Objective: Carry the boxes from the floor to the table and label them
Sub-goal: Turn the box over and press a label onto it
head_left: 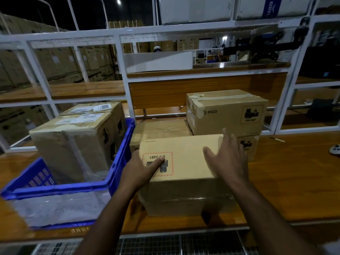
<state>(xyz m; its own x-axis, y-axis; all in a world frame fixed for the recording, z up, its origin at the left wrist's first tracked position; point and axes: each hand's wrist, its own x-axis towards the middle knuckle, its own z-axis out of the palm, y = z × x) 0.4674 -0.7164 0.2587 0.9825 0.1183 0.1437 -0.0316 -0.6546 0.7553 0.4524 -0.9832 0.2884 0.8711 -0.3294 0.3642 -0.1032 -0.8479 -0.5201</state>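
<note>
Nearest the camera, a cardboard box [184,173] sits on the wooden table [287,177], close to its front edge. The left hand [141,170] holds the box's left side, thumb curled over the top onto the red-bordered hazard mark, the other fingers hidden down the side. The right hand [228,159] lies over the top right corner with its fingers spread and straight, gripping nothing. This box looks just set down or being nudged into place, and no shipping label shows on its top.

Just left of it stands a blue crate [117,181] holding two taped boxes [77,142], each with white labels on top, so those seem finished.

Behind the near box lies another flat box [160,129], and to the right a box marked PICO [226,115] rests on a lower one [248,146]. None of these shows a white label from here, though their tops are only partly visible.

So several boxes are already up on the table; labelling of at least the near one appears to remain. The floor is out of view, so whether more boxes wait there I cannot tell.
</note>
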